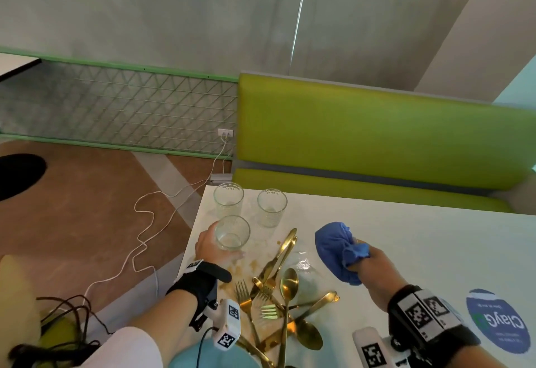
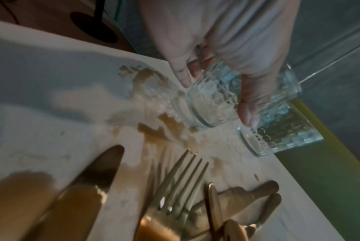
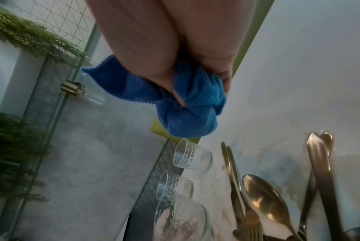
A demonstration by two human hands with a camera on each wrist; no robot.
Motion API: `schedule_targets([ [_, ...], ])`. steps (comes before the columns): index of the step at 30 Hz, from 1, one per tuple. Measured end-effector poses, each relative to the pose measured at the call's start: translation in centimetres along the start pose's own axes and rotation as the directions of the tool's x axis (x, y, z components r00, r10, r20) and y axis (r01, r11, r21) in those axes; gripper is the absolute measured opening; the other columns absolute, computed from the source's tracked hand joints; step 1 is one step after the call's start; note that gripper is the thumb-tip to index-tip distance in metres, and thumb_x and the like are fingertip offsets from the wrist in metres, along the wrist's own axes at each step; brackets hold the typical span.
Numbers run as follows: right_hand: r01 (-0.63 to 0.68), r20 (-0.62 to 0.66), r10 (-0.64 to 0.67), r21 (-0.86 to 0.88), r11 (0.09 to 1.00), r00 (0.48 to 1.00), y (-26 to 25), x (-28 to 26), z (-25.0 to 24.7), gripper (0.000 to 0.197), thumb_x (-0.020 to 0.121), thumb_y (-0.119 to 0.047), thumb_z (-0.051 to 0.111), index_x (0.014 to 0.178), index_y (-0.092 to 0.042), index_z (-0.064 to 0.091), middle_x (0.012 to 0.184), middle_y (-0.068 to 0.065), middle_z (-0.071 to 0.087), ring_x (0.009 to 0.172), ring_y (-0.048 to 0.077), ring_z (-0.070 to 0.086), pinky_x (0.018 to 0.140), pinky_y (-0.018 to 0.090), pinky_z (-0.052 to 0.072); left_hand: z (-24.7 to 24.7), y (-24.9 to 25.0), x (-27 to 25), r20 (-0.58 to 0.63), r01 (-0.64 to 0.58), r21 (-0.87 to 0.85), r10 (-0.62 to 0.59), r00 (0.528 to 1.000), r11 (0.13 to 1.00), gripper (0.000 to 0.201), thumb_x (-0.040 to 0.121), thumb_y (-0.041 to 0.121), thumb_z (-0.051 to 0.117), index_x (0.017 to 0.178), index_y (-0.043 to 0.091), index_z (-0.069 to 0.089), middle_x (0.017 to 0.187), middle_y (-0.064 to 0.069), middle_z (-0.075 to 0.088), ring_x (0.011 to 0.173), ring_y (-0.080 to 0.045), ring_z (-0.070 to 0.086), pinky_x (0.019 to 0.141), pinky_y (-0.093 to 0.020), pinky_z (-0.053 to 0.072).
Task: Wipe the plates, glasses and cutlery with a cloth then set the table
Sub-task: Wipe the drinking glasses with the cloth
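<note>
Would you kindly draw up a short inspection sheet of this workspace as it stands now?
Surface: white table, brown spill by the glasses.
Job's things: three glasses, one held, two standing behind; gold cutlery piled; blue cloth bunched.
Clutter: round blue sticker.
Hands: left hand grips the nearest glass; right hand holds the cloth.
Cables: white cable across the floor to a wall socket.
Surroundings: green bench, mesh railing.
</note>
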State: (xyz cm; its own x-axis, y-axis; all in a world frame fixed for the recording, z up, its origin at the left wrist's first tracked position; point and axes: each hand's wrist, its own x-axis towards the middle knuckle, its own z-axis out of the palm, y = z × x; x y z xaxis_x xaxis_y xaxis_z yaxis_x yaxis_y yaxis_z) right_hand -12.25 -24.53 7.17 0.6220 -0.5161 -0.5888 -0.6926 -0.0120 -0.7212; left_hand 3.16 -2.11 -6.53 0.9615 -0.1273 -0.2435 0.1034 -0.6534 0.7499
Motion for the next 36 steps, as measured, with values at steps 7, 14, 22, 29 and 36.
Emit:
schedule_targets([
  [7, -0.006, -0.052, 0.007, 0.018, 1.000, 0.999, 0.3, 0.6, 1.1, 0.007, 0.091, 0.002, 0.044, 0.087, 0.001, 0.050, 0.060, 0.007, 0.045, 0.055, 0.019, 0.041, 0.054, 0.024, 0.034, 0.0, 1.2, -0.7, 0.001, -0.105, 0.031, 0.105, 0.994, 0.994, 0.086, 0.053, 0.018, 0.084, 0.131, 0.021, 0.046, 0.127, -0.010, 0.048, 0.122, -0.031, 0.042, 0.099, -0.033, 0.036],
  [14, 0.759, 0.298, -0.841, -0.623, 0.188, 0.453, 0.9, -2.6, 3.1, 0.028, 0.078, -0.011, 0.050, 0.105, -0.017, 0.056, 0.098, 0.000, 0.063, 0.087, 0.017, 0.052, 0.068, 0.010, 0.035, -0.8, 6.3, -4.1, 0.338, -0.444, -0.065, 0.438, 0.833, 0.894, 0.081, 0.052, 0.036, 0.078, 0.126, 0.023, 0.047, 0.118, 0.012, 0.048, 0.114, -0.008, 0.047, 0.100, -0.024, 0.038],
  [22, 0.699, 0.746, -0.515, -0.630, -0.339, 0.422, 1.0, -4.4, 3.0, 0.058, 0.036, -0.046, 0.077, 0.089, -0.024, 0.070, 0.090, -0.009, 0.071, 0.085, 0.010, 0.066, 0.081, 0.021, 0.053, -2.0, 10.7, -7.4, 0.536, -0.779, -0.053, 0.676, 0.505, 0.625, 0.063, 0.042, 0.033, 0.075, 0.100, 0.024, 0.053, 0.086, 0.013, 0.047, 0.082, -0.007, 0.041, 0.074, -0.025, 0.035],
  [29, 0.649, 0.672, -0.586, -0.699, -0.300, 0.453, 1.2, -4.5, 3.7, 0.027, 0.033, -0.028, 0.086, 0.050, -0.022, 0.066, 0.053, -0.010, 0.063, 0.051, 0.005, 0.060, 0.054, 0.016, 0.048, -1.7, 12.5, -9.7, 0.575, -0.814, -0.119, 0.708, 0.410, 0.568, 0.075, 0.041, 0.024, 0.077, 0.109, 0.030, 0.046, 0.095, 0.012, 0.045, 0.094, -0.007, 0.041, 0.076, -0.034, 0.050],
  [36, 0.680, 0.422, -0.550, -0.276, 0.679, 0.721, 1.3, -6.4, 3.7, 0.042, 0.081, -0.001, 0.061, 0.091, -0.038, 0.046, 0.089, -0.017, 0.052, 0.079, -0.003, 0.052, 0.073, 0.008, 0.041, -0.1, 11.7, -9.7, 0.281, -0.976, 0.086, 0.935, 0.215, 0.199, 0.046, 0.066, 0.028, 0.061, 0.111, 0.022, 0.049, 0.107, 0.002, 0.050, 0.093, -0.015, 0.044, 0.064, -0.030, 0.053],
])
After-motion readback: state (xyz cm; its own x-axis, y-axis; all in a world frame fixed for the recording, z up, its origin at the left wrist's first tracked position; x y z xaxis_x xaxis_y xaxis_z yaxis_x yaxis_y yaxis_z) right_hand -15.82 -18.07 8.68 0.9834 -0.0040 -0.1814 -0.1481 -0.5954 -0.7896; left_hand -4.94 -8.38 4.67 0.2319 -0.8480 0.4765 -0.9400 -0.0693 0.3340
